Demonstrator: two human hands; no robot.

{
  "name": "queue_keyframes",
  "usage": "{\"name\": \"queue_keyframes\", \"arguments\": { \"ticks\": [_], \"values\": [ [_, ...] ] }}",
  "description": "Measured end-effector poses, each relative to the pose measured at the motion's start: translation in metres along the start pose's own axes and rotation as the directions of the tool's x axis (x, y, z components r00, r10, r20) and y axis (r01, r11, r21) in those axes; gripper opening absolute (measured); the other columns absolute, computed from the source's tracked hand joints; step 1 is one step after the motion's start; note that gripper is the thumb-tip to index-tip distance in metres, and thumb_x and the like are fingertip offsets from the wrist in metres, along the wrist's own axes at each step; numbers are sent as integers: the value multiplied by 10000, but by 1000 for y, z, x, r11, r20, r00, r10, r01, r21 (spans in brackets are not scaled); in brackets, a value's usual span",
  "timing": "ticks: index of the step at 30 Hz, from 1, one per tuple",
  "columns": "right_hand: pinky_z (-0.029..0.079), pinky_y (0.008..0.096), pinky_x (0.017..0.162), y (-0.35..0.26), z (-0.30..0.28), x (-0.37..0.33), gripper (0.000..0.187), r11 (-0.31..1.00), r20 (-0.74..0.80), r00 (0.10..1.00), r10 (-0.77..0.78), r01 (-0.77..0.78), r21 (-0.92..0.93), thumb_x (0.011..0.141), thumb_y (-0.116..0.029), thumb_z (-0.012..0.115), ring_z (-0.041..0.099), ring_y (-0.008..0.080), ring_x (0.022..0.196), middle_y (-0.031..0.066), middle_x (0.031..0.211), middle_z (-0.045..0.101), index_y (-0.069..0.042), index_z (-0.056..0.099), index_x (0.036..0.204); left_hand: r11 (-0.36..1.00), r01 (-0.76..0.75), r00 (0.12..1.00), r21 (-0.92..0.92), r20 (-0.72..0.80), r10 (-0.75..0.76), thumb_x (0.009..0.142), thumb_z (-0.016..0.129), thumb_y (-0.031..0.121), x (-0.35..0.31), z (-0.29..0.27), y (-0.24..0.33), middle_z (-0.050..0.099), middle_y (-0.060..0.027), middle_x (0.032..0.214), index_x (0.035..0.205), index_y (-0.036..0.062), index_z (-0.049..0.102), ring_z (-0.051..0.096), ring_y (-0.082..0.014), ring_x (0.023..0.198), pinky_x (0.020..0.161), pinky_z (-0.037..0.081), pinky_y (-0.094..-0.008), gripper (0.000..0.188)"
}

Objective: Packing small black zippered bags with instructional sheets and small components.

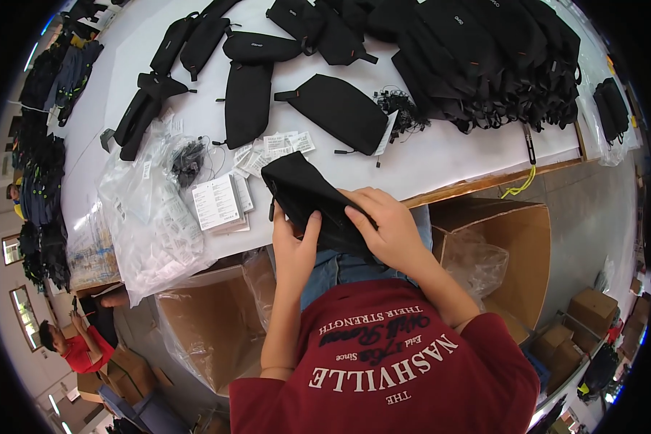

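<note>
A black fabric pouch bag (301,182) is held up at the table's front edge, close to my body. My left hand (296,244) grips its lower left side, with the thumb over the fabric. On the pouch's right side, my right hand (388,223) has its fingers behind and its thumb in front. Just beyond lie loose white tags (276,148) and a stack of printed white cards (218,202). Two flat black pouches, one upright (248,108) and one slanted (338,112) with a white tag at its end, rest farther back.
A large heap of black bags (477,58) covers the far right of the white table (441,155). Plastic bags (152,210) and black cords (189,160) lie at left. Open cardboard boxes (210,318) stand below the edge, another (517,249) at right. A person in red (87,349) sits at lower left.
</note>
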State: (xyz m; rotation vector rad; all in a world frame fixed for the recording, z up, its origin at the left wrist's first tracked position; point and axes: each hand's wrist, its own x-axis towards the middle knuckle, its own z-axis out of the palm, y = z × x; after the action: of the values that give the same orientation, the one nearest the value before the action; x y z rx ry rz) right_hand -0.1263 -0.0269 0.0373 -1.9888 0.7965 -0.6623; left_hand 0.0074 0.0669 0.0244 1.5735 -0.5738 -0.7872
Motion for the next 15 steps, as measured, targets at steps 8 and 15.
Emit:
{"name": "queue_keyframes", "arguments": {
  "ticks": [8,15],
  "values": [
    [465,359,691,14,1,1,259,978,100,985,138,-151,141,940,-183,501,599,337,771,173,938,621,-27,611,1114,998,52,995,35,80,-55,878,569,11,0,-7,-2,617,-143,980,1319,-28,312,622,-141,815,685,502,-240,512],
    [502,308,665,11,6,-2,326,915,244,944,221,-287,284,874,-224,628,628,225,783,129,971,637,-37,606,1140,996,10,1000,-90,21,-8,874,576,16,1,-3,-5,635,-125,859,1259,11,337,620,-126,748,628,477,-232,453]
  ]
}}
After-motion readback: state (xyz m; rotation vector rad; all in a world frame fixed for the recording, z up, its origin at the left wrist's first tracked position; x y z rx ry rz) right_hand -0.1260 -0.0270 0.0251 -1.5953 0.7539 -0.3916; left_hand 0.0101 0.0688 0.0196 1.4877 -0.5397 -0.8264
